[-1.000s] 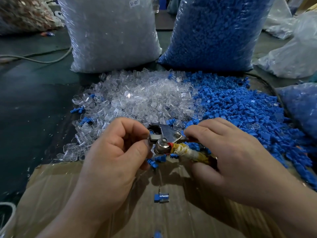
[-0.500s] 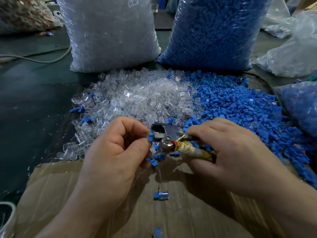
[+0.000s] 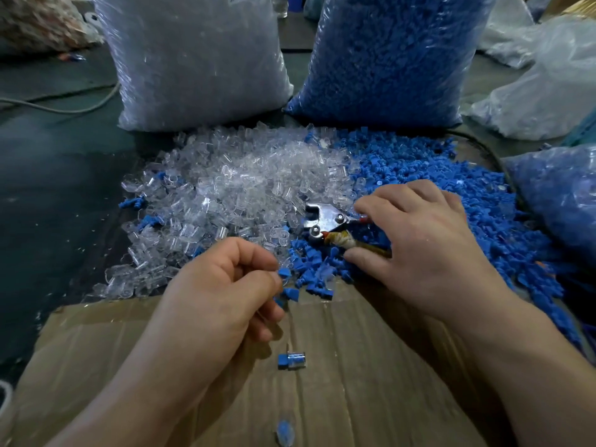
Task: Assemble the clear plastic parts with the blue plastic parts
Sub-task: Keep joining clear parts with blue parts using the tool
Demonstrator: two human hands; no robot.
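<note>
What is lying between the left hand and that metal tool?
In the head view, loose blue plastic parts fill the stretch between left hand and metal tool.

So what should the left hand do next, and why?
Probably the left hand should pinch one of the loose blue parts lying right by its fingertips. The right hand grips the metal tool, and the tool's mouth looks empty, so it seems ready for a new pair. I cannot tell whether the left hand already hides something.
</note>
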